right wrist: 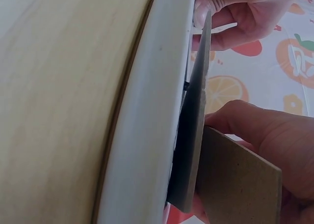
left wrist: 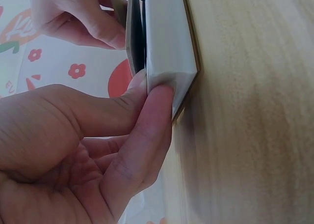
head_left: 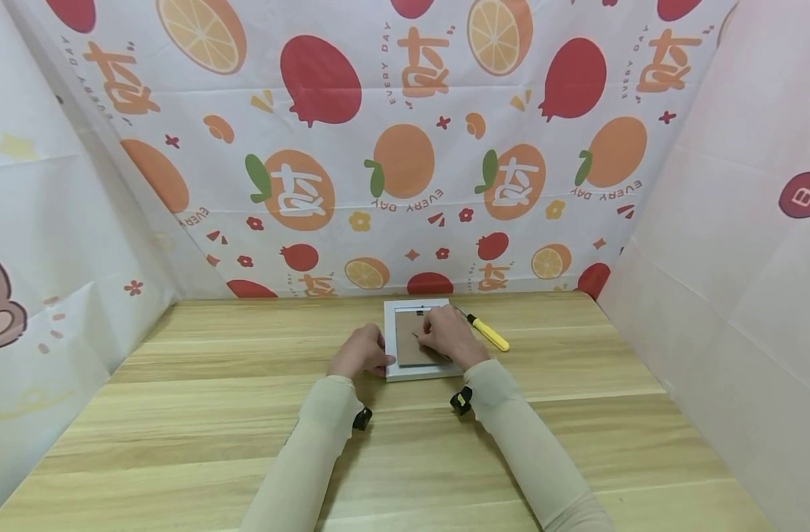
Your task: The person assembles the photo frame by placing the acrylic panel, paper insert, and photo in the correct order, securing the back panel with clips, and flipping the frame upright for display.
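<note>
Pinching the white frame close to its near left corner, thumb against fingers, is the left hand; within the frame's border, 1 brown backing board tilts, partly raised; over the frame's right half, the right hand pinches 1 brown flap on that board; right of the frame, 1 yellow-handled tool lies on the wooden table

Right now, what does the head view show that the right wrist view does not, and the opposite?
Only the head view shows the yellow-handled tool and the sleeves. Only the right wrist view shows the brown board's dark underside, tilted off the white frame, and the flap's broad face. Both show the board, the frame, the wooden table, the patterned cloth, the left hand and the right hand.
</note>
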{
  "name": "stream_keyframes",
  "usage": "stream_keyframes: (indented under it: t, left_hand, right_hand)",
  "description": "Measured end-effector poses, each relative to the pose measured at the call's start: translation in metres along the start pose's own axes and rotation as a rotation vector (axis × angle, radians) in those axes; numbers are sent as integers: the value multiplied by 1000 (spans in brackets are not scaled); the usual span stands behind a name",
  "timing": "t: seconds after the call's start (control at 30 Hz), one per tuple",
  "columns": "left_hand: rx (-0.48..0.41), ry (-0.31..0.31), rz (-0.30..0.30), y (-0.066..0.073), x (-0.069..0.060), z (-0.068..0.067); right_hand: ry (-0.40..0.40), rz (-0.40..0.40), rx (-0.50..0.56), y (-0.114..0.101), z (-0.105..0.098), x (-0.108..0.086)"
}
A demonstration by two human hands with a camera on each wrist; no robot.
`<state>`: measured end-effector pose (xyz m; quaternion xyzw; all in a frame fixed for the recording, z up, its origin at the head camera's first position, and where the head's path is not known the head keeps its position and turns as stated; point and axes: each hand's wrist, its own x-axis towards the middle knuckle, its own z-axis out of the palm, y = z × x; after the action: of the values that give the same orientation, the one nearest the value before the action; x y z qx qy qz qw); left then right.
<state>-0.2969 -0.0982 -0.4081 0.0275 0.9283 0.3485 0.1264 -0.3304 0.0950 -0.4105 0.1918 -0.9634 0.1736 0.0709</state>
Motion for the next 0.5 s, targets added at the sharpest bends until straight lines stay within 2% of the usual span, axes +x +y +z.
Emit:
stream_keyframes:
  t: [0.5]
  left_hand:
    - [3,-5,-13,0,2,-1]
  right_hand:
    - [15,15,20,1,3,3]
